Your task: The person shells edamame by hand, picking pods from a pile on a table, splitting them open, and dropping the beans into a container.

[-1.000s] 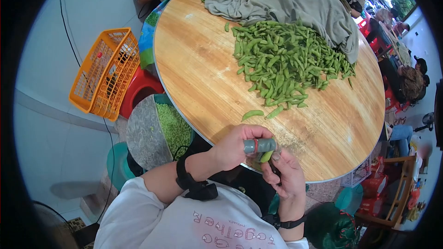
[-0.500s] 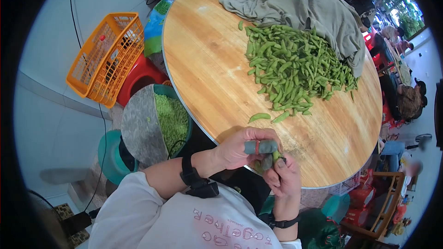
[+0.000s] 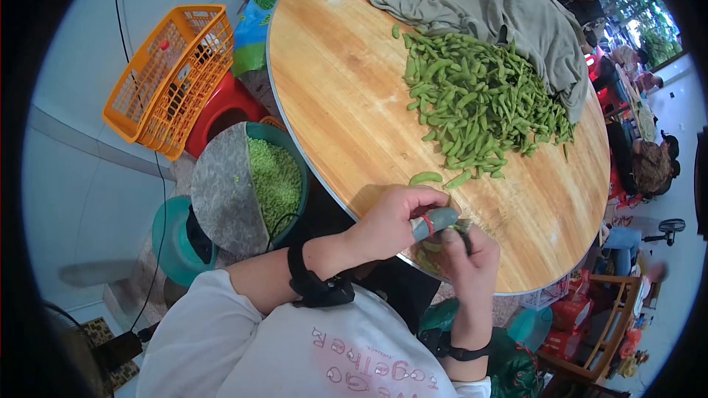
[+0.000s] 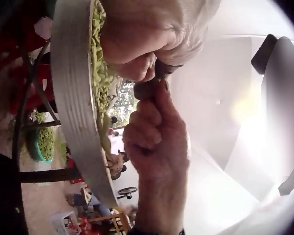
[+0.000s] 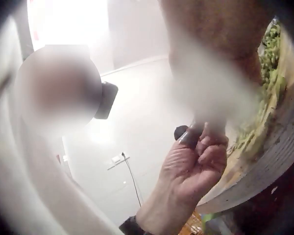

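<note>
Over the near edge of the round wooden table, both hands meet at their fingertips. My left hand wears a grey-green finger cover with a red band. My right hand, dark covers on its fingertips, pinches at the same spot. A sliver of green pod shows between the fingertips in the left wrist view; fingers hide the rest. Just beyond lie two loose green soybean pods, one plump pod and a second pod. Past them spreads a large pod heap.
A grey cloth covers the heap's far side. Left of the table stand a teal tub of shelled beans, partly under a grey lid-like sheet, a teal basin, and an orange crate on a red stool.
The green pod showing between the hands earlier is now mostly covered by fingers. The left finger cover has tilted, and the right hand has shifted slightly. The head view has swung, moving the table right.
</note>
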